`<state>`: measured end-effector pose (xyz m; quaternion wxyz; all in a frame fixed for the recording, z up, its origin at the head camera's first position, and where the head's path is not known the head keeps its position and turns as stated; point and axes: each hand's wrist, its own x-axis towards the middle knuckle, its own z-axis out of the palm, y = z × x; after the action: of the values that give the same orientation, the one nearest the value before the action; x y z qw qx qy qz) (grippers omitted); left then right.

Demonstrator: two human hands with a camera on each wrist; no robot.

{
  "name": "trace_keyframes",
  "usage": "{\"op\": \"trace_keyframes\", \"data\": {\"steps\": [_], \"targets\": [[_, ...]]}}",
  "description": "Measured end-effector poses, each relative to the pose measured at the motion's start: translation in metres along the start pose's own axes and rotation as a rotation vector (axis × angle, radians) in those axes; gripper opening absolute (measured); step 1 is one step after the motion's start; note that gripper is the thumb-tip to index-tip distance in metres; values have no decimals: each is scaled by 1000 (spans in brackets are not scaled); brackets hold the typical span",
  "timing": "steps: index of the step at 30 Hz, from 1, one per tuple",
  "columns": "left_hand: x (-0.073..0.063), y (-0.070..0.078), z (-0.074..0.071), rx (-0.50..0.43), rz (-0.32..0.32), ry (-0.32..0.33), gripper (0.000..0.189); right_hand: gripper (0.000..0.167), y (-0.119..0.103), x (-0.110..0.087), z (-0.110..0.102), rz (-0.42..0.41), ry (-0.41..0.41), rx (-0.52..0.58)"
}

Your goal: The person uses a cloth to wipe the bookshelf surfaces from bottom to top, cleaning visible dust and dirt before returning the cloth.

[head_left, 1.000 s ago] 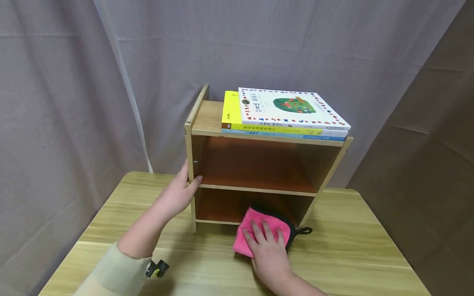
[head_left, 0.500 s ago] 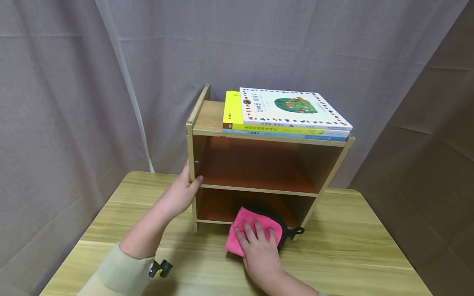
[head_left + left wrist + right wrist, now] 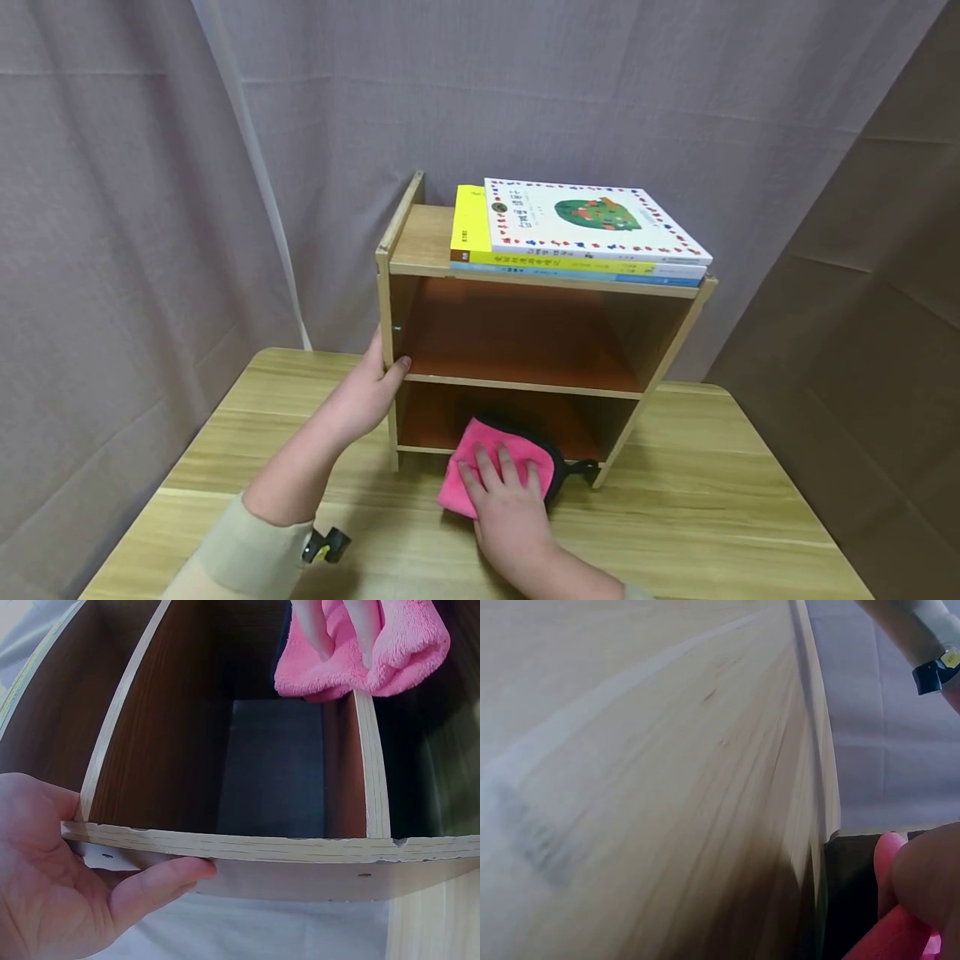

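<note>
A small wooden bookshelf [image 3: 525, 387] stands on the table. My left hand [image 3: 363, 398] grips its left side panel, the thumb at the front edge and the other fingers partly hidden on the outer side; the left wrist view shows this hand [image 3: 67, 874] at the panel's edge. A pink cloth [image 3: 480, 433] with black trim and a black loop lies over the front edge of the lower shelf. My right hand [image 3: 512, 521] holds it there, fingers spread on top and thumb hidden from the head view. In the left wrist view the cloth [image 3: 405, 652] folds over the shelf edge.
Several books lie stacked on top of the bookshelf, a white picture book [image 3: 600, 217] uppermost, over a yellow book [image 3: 469, 221]. The wood-grain table [image 3: 712, 500] spreads around it. Grey curtains [image 3: 337, 108] hang close behind and at the sides.
My right hand has slid the pink cloth leftward along the front edge of the lower shelf. The left hand keeps its hold on the side panel, and the books have stayed still.
</note>
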<state>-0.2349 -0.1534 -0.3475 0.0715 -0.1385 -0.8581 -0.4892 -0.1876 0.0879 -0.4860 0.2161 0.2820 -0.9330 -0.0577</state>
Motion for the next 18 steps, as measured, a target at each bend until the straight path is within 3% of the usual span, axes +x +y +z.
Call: {"op": "trace_keyframes", "data": {"steps": [18], "targets": [[0,-1,-1,-1,38,1,74,60,-25,18,-4,-4,-64,-14]]}}
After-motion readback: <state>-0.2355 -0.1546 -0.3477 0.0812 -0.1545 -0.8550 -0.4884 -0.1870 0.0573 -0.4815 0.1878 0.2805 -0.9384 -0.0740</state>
